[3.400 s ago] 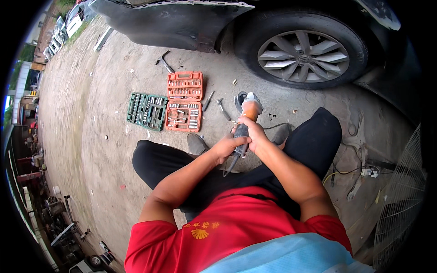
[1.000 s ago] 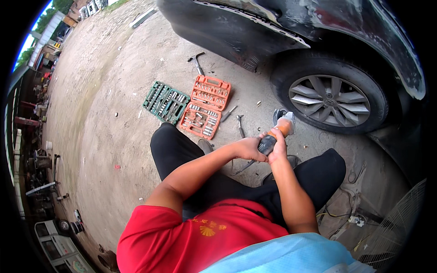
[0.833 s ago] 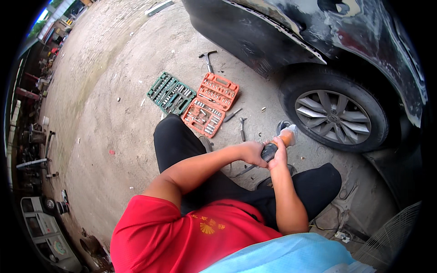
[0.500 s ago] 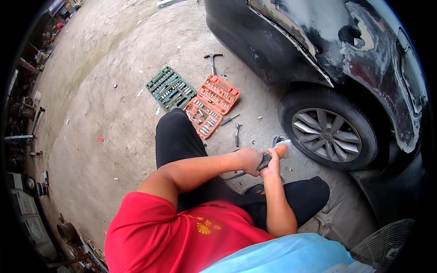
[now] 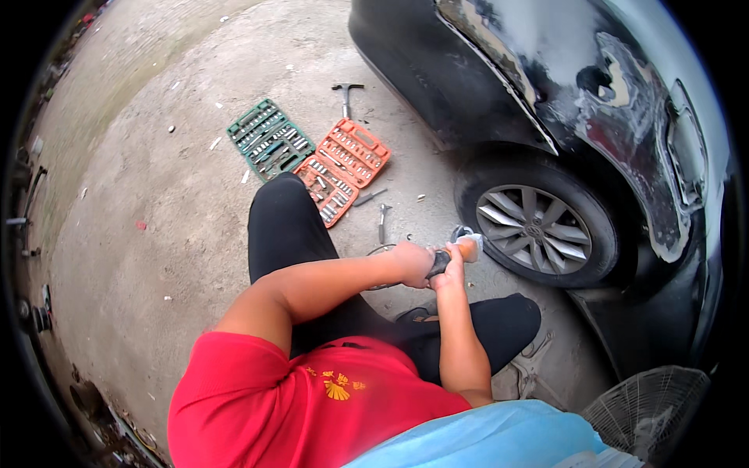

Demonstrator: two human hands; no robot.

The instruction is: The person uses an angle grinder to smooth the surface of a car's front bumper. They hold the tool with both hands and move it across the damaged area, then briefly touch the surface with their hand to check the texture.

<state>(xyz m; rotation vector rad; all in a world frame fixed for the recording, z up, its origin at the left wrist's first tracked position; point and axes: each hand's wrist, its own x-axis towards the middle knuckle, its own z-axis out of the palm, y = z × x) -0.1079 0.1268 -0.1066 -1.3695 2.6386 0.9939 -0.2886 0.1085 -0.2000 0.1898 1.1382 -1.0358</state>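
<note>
Both of my hands are closed on an angle grinder (image 5: 466, 248) with an orange body and a dark rear grip. My left hand (image 5: 413, 263) wraps the rear end, where a dark cord (image 5: 382, 287) loops out. Farther forward, my right hand (image 5: 450, 273) grips the body near the orange part. A pale, dusty head faces the car wheel (image 5: 538, 232), apart from the tyre. The disc is too small to make out. Close to my hands, a ratchet (image 5: 382, 224) and a dark bar-shaped tool (image 5: 370, 197) lie on the ground.
An open green socket case (image 5: 271, 140) and an open orange socket case (image 5: 343, 171) lie beyond my left knee, with a hammer (image 5: 346, 97) behind them. The dark car (image 5: 421, 86), its paint partly sanded, fills the right. A wire-caged fan (image 5: 651, 409) stands at lower right.
The whole view has shifted, so the car, cases and my hands appear farther left. My hands keep the same hold on the grinder, and more of the cord's loop shows.
</note>
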